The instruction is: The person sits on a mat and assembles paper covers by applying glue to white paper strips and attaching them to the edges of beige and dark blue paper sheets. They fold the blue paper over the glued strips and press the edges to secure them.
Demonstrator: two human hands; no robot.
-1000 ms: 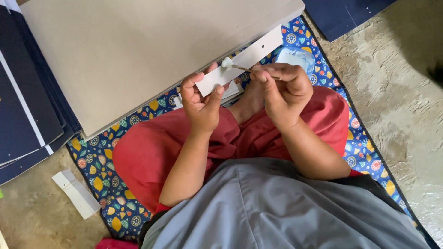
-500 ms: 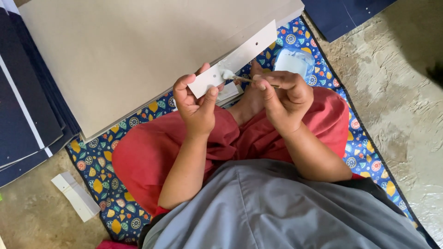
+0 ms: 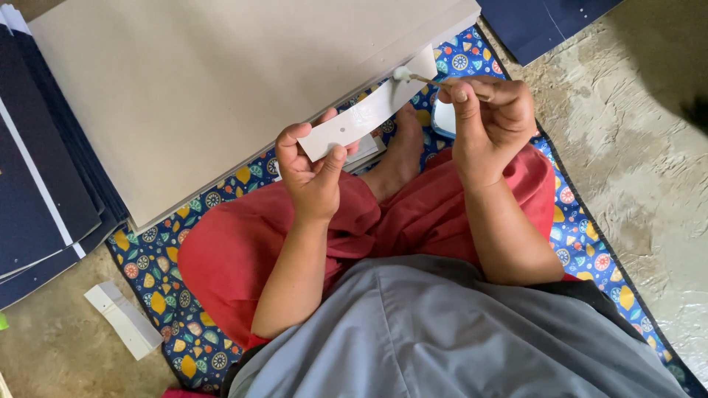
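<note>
Card strip (image 3: pixel 369 118) – slants up-right (lengthwise)

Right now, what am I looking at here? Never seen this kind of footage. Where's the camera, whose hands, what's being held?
There is no machine: a person sits on the floor and works with bare hands. The one camera is worn on that person's head and looks down, so you see their arms, lap and a bare foot. The left hand pinches one end of a long white card strip that has a small hole. The right hand holds a thin stick with a white blob at its tip against the strip's far end. Beneath lies a patterned mat. Ahead sits a stack of grey boards, with dark blue sheets at the left and a small white strip on the concrete floor.
</note>
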